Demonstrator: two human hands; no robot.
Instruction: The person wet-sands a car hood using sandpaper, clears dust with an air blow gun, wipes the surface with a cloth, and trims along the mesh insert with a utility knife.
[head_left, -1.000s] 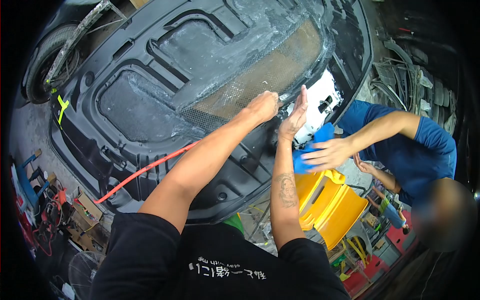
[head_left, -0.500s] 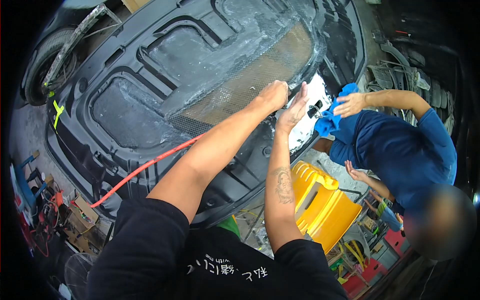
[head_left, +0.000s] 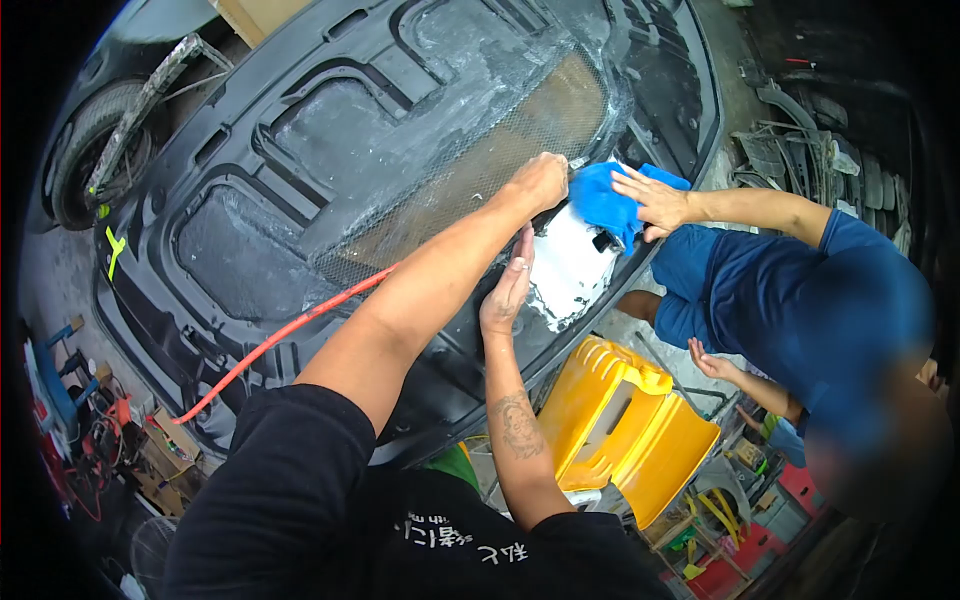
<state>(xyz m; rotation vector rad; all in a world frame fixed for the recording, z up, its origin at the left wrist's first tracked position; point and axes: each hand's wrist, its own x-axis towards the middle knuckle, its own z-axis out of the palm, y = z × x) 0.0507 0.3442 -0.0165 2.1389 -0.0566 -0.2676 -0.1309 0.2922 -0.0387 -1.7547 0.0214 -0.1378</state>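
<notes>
A large black molded car panel [head_left: 350,120], which looks like a hood seen from its underside, lies before me with a mesh-covered strip [head_left: 480,150] across it. Over its near right part my left hand [head_left: 540,181] is closed in a fist; what it grips is mostly hidden, with only a small tip showing past the fingers. A red hose [head_left: 290,326] runs under my left forearm. My right hand [head_left: 507,296] is open, fingers straight, beside a white patch [head_left: 570,270] on the panel. A co-worker's hand [head_left: 655,200] presses a blue cloth [head_left: 605,200] onto that patch.
The co-worker in blue [head_left: 760,270] stands at the panel's right edge. A yellow molded part [head_left: 620,420] stands below that edge. At upper left are a wheel [head_left: 100,150] and a metal stand [head_left: 150,110]; tools and boxes [head_left: 165,450] clutter the lower left.
The co-worker's blue cloth has moved left onto the white patch. My right hand has shifted left and down, away from the patch's middle. My left fist stays closed; the view has shifted slightly.
</notes>
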